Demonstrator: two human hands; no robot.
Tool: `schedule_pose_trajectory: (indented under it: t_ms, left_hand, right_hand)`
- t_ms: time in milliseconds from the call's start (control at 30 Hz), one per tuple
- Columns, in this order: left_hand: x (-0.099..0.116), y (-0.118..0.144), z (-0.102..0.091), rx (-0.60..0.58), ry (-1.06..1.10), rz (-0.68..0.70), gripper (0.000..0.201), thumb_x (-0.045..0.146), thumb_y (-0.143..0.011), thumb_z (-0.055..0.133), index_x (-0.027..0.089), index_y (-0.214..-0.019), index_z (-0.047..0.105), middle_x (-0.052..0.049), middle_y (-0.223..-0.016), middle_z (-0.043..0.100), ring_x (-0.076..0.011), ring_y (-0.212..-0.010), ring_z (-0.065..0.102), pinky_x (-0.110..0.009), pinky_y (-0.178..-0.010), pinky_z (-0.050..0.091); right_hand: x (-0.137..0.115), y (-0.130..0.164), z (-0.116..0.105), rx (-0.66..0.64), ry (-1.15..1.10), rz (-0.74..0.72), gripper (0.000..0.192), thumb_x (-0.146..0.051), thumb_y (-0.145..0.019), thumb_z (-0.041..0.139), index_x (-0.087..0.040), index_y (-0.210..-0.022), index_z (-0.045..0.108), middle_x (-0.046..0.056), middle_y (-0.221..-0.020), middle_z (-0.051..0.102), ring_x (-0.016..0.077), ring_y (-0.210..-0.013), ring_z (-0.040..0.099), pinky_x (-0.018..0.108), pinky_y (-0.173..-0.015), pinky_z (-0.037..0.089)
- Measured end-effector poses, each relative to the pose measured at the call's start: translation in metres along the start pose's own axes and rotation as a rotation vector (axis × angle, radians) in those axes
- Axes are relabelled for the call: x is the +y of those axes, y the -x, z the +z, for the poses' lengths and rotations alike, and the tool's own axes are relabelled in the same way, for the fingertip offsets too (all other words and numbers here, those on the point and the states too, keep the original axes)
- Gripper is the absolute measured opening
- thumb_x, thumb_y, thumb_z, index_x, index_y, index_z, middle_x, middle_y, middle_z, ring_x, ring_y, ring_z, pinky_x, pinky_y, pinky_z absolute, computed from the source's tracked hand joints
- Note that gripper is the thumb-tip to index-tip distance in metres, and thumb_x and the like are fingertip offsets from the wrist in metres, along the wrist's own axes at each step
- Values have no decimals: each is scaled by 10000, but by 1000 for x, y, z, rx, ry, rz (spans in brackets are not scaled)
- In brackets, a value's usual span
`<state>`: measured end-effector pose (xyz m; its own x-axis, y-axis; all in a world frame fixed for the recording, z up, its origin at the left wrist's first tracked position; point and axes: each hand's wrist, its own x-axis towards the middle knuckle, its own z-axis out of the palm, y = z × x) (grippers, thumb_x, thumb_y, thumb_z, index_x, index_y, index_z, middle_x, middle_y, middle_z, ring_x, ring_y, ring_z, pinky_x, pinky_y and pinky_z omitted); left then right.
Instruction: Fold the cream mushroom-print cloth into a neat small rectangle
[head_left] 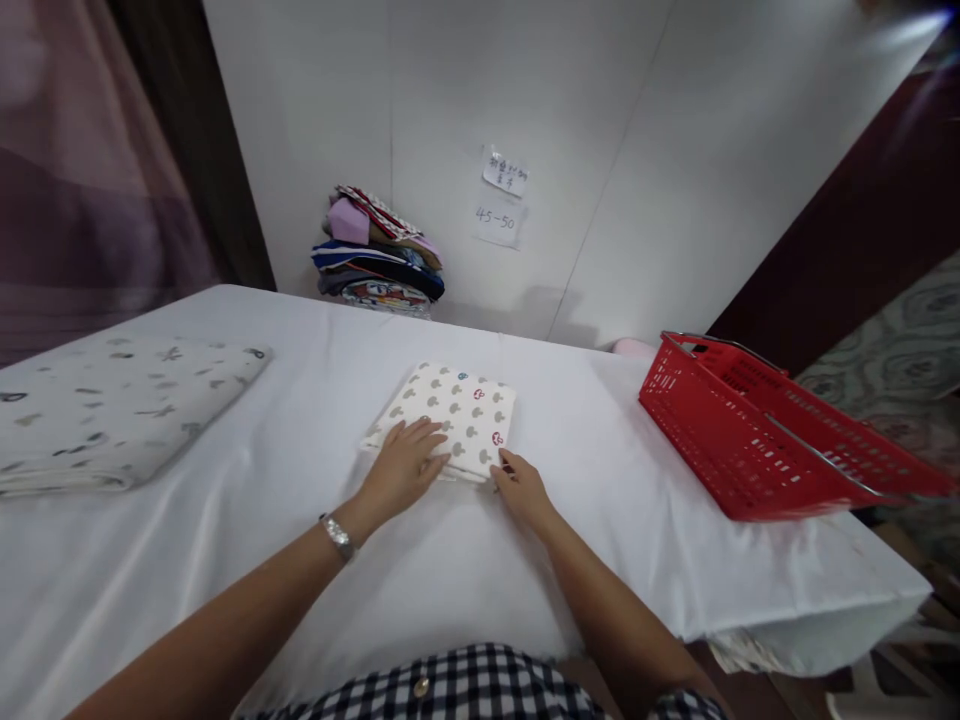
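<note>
One folded mushroom-print cloth [474, 408] lies mid-table, its long axis running left to right, right end slightly nearer the person. The left hand [405, 465] rests loosely spread on its near-left part; the right hand [523, 487] touches the near-right corner, whether pinching cannot be told. Outward on the white-covered table [585, 470]: one red basket [701, 425], its floor hidden, and one larger folded cloth [142, 400].
</note>
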<state>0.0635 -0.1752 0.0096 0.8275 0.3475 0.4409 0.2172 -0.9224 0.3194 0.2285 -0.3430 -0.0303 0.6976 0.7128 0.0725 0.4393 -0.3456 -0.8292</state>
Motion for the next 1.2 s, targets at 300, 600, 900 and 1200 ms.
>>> schedule_pose_trajectory:
  t_ms: [300,600,900,1200]
  left_hand:
    - [10,-9,47,-160,-92,169,556,549,-860,433,238,-1320,462,-83,-1449,392,-270,-1323,357,-493,-1087,235]
    - [-1,-18,34,-253,17,99,427,398,-890,397,233,-1255,545,-56,-1366,503,-243,-1288,420,-469,-1085,283]
    - [-4,-26,17,-208,257,-234,500,518,-882,360,244,-1245,567,-16,-1280,585,-230,-1179,536,-338,-986,436]
    - [-17,-6,41,-207,-74,224,411,348,-901,370,245,-1259,543,-65,-1371,496,-235,-1285,428,-482,-1078,306]
  right_hand:
    - [-7,20,9,53,145,-253,369,-287,-852,510,-185,-1204,552,71,-977,591,190,-885,538,328,-805,457]
    - [-10,20,5,98,15,-343,333,-233,-825,544,-220,-1154,596,59,-980,560,185,-907,521,326,-798,463]
    - [-2,18,6,33,-224,-360,477,-229,-814,532,-252,-1289,489,31,-976,607,140,-791,550,238,-624,449]
    - [8,6,3,52,-388,-131,277,-267,-783,530,-210,-1010,676,20,-830,666,138,-738,580,224,-581,450]
